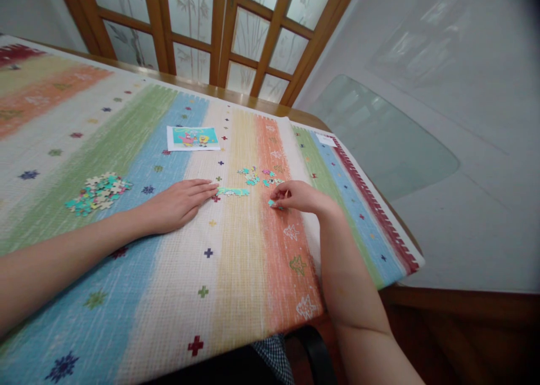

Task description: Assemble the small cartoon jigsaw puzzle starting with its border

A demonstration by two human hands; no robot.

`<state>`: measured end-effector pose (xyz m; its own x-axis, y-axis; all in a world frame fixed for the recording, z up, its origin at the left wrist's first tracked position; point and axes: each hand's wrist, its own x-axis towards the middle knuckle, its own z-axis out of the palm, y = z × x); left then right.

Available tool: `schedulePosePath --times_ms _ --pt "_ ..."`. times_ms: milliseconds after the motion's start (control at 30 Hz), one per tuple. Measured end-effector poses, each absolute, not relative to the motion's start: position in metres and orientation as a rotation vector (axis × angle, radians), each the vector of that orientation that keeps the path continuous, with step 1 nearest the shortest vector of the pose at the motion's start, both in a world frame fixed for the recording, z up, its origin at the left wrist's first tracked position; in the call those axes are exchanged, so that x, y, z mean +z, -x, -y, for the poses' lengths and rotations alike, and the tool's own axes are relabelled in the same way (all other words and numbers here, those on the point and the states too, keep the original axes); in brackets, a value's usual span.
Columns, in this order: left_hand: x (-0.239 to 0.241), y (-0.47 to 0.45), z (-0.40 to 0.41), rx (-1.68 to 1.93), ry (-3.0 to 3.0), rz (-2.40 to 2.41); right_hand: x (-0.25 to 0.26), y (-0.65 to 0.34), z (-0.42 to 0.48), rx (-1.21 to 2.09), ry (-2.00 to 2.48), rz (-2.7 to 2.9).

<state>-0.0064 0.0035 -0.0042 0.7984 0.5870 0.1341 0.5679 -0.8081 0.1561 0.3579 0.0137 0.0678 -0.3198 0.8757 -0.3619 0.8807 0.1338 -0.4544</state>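
Observation:
My left hand (183, 202) lies flat on the tablecloth, its fingers stretched out so that the tips meet the left end of a joined strip of jigsaw pieces (234, 192). Between the thumb and fingers of my right hand (295, 196) is a small turquoise jigsaw piece (271, 203), held low over the orange stripe. Just beyond the strip, several loose jigsaw pieces (252, 176) are scattered. A larger heap of mixed jigsaw pieces (101, 193) sits to the left, past my left forearm.
A printed cartoon picture (194, 139) lies flat beyond my left hand. Near the far right edge rests a small white paper (326, 140). The striped tablecloth (177, 295) covers the table. Wood-framed glass doors (219, 31) stand behind, with a chair (314, 345) at the near edge.

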Motion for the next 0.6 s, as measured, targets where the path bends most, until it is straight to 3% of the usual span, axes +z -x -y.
schedulePosePath --times_ms 133,600 --pt "-0.002 0.006 -0.002 0.277 -2.854 -0.932 0.065 -0.354 -0.015 -0.865 -1.814 -2.372" --pt "-0.002 0.005 -0.003 0.247 -2.83 -0.943 0.056 -0.337 -0.015 -1.102 -1.771 -2.427"
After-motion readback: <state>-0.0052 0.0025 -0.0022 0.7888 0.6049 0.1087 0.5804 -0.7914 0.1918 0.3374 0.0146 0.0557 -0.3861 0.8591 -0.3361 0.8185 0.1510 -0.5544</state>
